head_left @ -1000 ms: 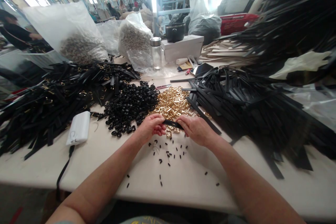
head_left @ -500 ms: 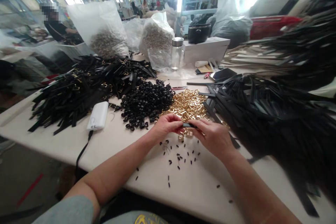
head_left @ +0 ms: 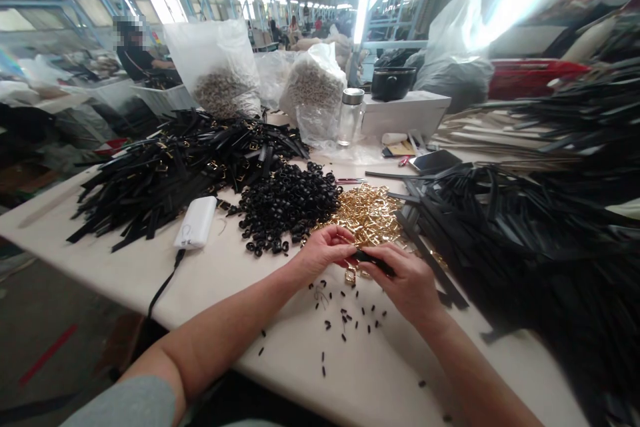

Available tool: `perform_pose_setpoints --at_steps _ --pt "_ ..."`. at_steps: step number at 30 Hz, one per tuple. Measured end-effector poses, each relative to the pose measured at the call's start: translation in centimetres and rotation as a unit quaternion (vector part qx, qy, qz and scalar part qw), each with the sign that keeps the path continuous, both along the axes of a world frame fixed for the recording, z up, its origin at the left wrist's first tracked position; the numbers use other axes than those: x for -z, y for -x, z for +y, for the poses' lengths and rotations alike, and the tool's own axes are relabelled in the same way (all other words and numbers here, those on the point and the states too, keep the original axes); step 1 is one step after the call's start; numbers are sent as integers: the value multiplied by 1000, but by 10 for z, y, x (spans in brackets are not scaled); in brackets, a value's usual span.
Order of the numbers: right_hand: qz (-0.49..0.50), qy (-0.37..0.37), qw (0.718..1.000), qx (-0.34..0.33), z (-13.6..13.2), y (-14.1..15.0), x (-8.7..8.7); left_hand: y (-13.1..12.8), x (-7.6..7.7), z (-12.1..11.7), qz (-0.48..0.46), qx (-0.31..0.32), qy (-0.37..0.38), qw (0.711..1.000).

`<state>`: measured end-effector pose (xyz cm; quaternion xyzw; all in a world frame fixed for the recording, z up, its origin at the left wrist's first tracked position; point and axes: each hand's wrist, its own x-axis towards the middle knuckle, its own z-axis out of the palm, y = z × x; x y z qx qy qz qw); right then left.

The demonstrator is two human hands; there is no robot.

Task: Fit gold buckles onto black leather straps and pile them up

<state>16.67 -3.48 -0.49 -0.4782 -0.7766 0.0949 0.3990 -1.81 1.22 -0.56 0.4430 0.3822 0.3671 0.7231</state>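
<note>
Both my hands meet over the table, pinching a short black strap (head_left: 373, 259) between them. My left hand (head_left: 327, 250) has its thumb and fingers closed at the strap's left end. My right hand (head_left: 407, 277) grips the rest, and its fingers cover much of the strap. Just beneath the fingertips lies a gold buckle (head_left: 350, 275). Behind my hands is a heap of gold buckles (head_left: 370, 210), with a pile of black strap loops (head_left: 287, 207) to its left. Small black bits (head_left: 345, 317) lie scattered in front.
Finished-looking straps with buckles (head_left: 165, 167) are heaped at left, near a white power bank (head_left: 197, 222) with a cable. Loose black straps (head_left: 500, 233) fill the right side. Behind stand a glass bottle (head_left: 350, 120), plastic bags (head_left: 315, 83) and a black pot (head_left: 393, 83). A person (head_left: 137, 57) is far left.
The view has shifted, so the scene sits lower and further right. The strap between my hands has turned and shows less of its length. Both hands still hold it.
</note>
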Motion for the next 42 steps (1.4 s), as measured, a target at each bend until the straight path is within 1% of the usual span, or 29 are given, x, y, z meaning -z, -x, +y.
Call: perform_pose_setpoints --at_steps 4,6,8,9,10,11,12,14,15,16,17,18,20,22,24,26,27,28,29,30,31,32,33,34,35,36,38,40,42 --pt "-5 3 1000 0 -1 1 -1 -1 0 -2 -11 1 -24 1000" --pt "-14 1 1000 -2 -1 1 -2 0 0 -2 -3 16 -51 999" --pt "-21 -2 1000 0 -2 1 -3 3 1 1 29 29 -105 994" --pt "-23 -4 1000 0 -2 1 -3 6 1 4 62 23 -148 987" --pt "-26 -4 1000 3 -2 1 -3 10 1 9 108 8 -202 973" --pt "-28 -5 1000 6 -2 0 -4 14 2 14 166 -17 -263 950" --pt "-30 -5 999 11 -2 -1 -4 19 2 21 233 -46 -330 914" --pt "-33 -7 999 22 -2 -2 -3 27 2 36 351 -72 -447 819" --pt "-34 -11 999 27 -2 -2 -3 30 1 44 396 -66 -490 774" --pt "-36 -15 999 31 -1 -2 -3 33 1 51 431 -53 -521 735" --pt "-39 -19 998 34 -1 -2 -2 34 0 58 462 -39 -540 703" --pt "-43 -23 998 36 -1 -3 -1 35 -1 63 488 -26 -549 678" --pt "-52 -27 997 42 0 -3 0 34 -2 71 532 -4 -551 643" --pt "-58 -25 997 45 1 -2 2 32 -4 76 563 10 -544 622" --pt "-59 -21 997 46 2 -2 3 31 -7 79 584 12 -533 612" --pt "-58 -20 997 45 2 -2 2 30 -11 77 585 -1 -522 622" --pt "-55 -20 997 46 2 -2 1 30 -14 74 571 -12 -520 636" --pt "-52 -20 997 48 1 -2 1 29 -17 70 544 -26 -520 658" --pt "-48 -20 997 49 1 -2 0 28 -20 63 505 -39 -518 689" --pt "-44 -20 998 51 0 -2 -1 27 -22 56 455 -54 -507 730" --pt "-40 -20 998 53 0 -2 -3 24 -23 47 397 -64 -482 779" --pt "-34 -21 998 56 -1 -2 -4 22 -24 38 335 -67 -436 833" --pt "-28 -22 998 60 -1 -2 -5 19 -23 29 274 -65 -374 884" --pt "-21 -23 997 65 -2 -2 -6 15 -21 20 220 -57 -306 925" --pt "-14 -23 997 71 -2 -2 -7 12 -19 14 175 -50 -239 954" --pt "-6 -23 997 78 -2 -2 -8 8 -15 9 138 -46 -179 973" --pt "7 -22 996 92 -2 -2 -8 2 -8 3 82 -47 -86 992" --pt "13 -21 994 103 -1 -2 -6 -2 -3 1 41 -50 -30 997" --pt "8 -16 994 110 0 -1 -4 -6 -1 1 13 -45 -2 999"
